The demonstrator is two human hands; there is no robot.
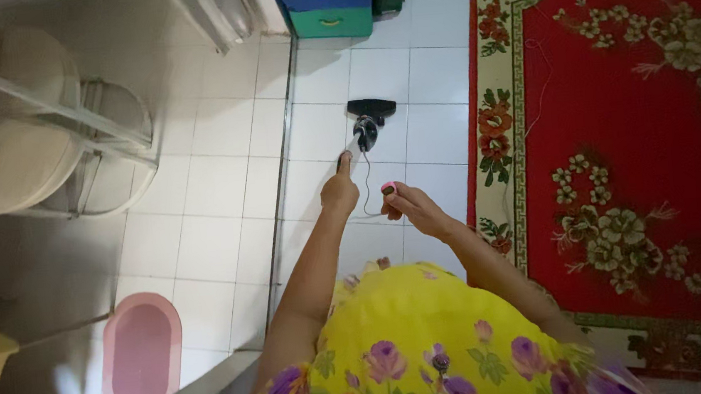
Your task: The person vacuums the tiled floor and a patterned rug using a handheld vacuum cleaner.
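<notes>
I look straight down at a white tiled floor. My left hand is closed around the handle of a stick vacuum whose black head rests on the tiles ahead. A thin dark cord hangs from the vacuum body between my hands. My right hand pinches a small pink object at the fingertips, next to the cord. My yellow flowered dress fills the bottom of the view.
A red floral rug covers the floor on the right. Blue and green drawers stand at the top. A pink oval mat lies bottom left, with round stools and metal legs at upper left.
</notes>
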